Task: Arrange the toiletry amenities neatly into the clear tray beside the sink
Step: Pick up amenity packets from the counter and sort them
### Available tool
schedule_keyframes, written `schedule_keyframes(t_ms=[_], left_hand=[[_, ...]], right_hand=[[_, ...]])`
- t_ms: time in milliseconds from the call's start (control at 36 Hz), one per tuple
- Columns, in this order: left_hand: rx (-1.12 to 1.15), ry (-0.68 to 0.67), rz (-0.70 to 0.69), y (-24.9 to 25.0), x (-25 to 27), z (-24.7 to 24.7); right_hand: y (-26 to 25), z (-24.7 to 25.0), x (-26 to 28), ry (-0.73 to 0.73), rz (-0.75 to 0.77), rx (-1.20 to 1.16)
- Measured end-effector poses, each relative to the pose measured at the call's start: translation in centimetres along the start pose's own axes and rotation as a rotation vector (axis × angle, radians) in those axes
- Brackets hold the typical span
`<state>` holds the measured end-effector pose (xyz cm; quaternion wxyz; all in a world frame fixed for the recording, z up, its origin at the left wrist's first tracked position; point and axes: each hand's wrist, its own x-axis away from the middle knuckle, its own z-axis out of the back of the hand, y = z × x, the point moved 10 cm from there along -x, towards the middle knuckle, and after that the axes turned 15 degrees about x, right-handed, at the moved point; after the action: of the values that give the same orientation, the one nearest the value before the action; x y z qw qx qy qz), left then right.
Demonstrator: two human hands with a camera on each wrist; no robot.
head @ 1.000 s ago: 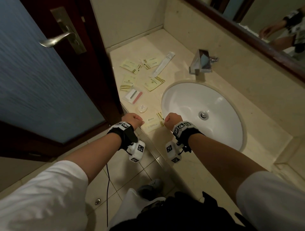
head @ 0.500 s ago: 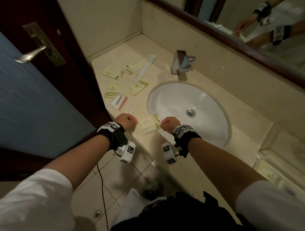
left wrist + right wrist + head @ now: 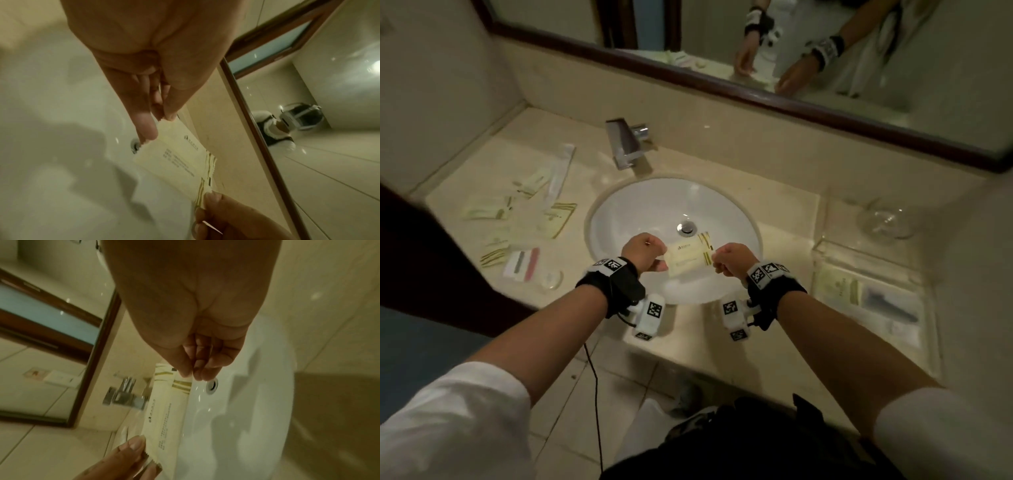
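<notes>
glossy white ceramic sink point(image 3: 654, 202), shiny metal faucet point(image 3: 625, 145), clear plastic tray point(image 3: 924, 287), matt paper sachet point(image 3: 690, 257).

Both hands, left hand point(image 3: 643, 253) and right hand point(image 3: 732, 259), have carried the packet point(image 3: 689, 257) rightward, now over the sink point(image 3: 739, 219).

Your hands hold a packet point(image 3: 690, 256) over the sink point(image 3: 654, 205). More packets point(image 3: 517, 212) lie on the counter point(image 3: 784, 212) left of it. The tray point(image 3: 866, 260) sits on the right, the tap point(image 3: 626, 144) behind.
</notes>
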<state>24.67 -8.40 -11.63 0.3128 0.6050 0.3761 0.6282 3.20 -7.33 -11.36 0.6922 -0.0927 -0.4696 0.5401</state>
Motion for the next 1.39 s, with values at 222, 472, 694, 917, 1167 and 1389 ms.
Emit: schedule_keyframes(t_ms=[222, 472, 694, 917, 1167, 1389], left_hand=[[-0.014, -0.240, 0.000, 0.6, -0.3, -13.2], [-0.037, -0.436, 0.022, -0.8, 2.3, -25.3], [-0.176, -0.540, 0.023, -2.1, 4.3, -32.8], [-0.415, -0.575, -0.040, -3.0, 4.4, -36.3], [-0.631, -0.548, -0.124, -2.7, 2.9, -37.3], [-0.817, -0.578, -0.255, -1.3, 3.7, -38.2]], right_hand=[[8.4, 8.1, 4.4, 0.232, -0.151, -0.223], [17.8, 13.5, 9.4, 0.432, -0.278, -0.373], [23.7, 16.2, 13.0, 0.587, -0.355, -0.475], [26.8, 16.9, 13.2, 0.544, -0.415, -0.486], [27.5, 17.2, 11.2, 0.453, -0.481, -0.515], [27.1, 18.2, 10.1, 0.425, -0.468, -0.357]])
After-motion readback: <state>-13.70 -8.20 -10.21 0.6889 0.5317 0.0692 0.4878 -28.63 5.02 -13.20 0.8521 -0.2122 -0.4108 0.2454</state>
